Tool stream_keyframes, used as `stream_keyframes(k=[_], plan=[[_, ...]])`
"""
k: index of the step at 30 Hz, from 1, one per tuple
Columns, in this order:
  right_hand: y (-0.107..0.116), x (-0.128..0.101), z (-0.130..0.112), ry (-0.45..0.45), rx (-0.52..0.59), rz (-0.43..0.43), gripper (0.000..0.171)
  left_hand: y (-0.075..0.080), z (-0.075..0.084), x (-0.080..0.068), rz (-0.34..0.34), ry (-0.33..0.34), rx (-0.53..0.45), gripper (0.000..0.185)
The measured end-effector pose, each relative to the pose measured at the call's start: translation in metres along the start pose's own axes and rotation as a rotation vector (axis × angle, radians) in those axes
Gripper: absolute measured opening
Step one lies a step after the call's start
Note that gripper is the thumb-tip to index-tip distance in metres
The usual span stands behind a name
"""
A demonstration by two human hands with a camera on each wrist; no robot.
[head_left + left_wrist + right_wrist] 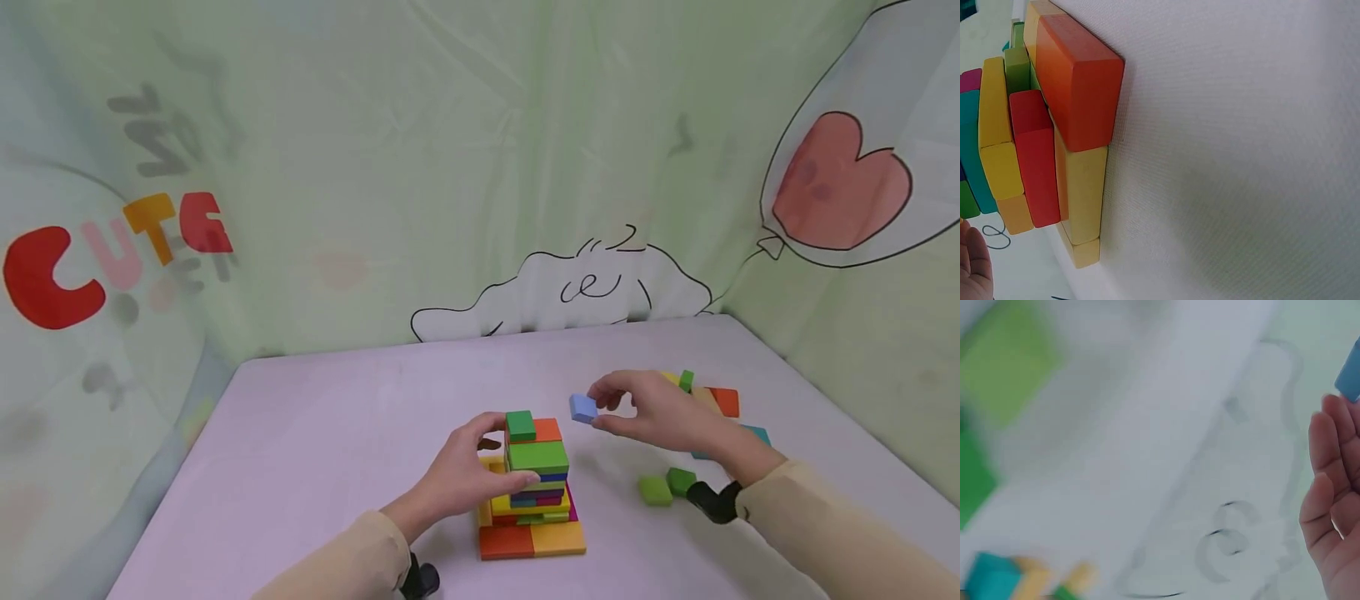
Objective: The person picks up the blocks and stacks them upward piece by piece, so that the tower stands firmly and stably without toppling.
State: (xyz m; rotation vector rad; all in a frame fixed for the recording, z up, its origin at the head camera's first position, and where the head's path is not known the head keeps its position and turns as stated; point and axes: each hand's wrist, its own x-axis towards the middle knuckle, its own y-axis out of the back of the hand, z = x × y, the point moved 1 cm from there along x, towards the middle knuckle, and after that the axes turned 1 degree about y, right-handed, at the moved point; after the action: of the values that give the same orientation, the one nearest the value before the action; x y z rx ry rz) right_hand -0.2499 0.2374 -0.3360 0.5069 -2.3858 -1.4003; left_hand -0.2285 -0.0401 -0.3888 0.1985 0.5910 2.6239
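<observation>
Hands: right hand (660, 412) pinches blue block (582, 407) level; left hand (468, 471) grips upright block tower (534, 479).

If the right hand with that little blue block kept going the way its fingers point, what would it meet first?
Probably the small green block on top of the stack. The right hand pinches the blue block, pointing left toward it; depth is unclear.

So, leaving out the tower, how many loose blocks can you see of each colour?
Green blocks: 3
Blue block: 1, pinched by the right hand
Orange block: 1
Teal block: 1
Yellowish block: 1, partly behind the hand
Total: 7 in view off the tower; the hand may hide more.
</observation>
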Motion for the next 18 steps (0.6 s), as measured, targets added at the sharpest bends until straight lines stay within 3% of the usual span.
stream_keyframes(k=[7,18], plan=[[0.008,0.007,-0.039,0.133,0.025,-0.053,0.026,0.002,-0.001,0.001,-0.001,-0.026,-0.005,0.061],[0.002,0.011,-0.045,0.172,0.054,-0.073,0.026,0.001,-0.001,0.002,-0.008,-0.021,-0.004,0.060]])
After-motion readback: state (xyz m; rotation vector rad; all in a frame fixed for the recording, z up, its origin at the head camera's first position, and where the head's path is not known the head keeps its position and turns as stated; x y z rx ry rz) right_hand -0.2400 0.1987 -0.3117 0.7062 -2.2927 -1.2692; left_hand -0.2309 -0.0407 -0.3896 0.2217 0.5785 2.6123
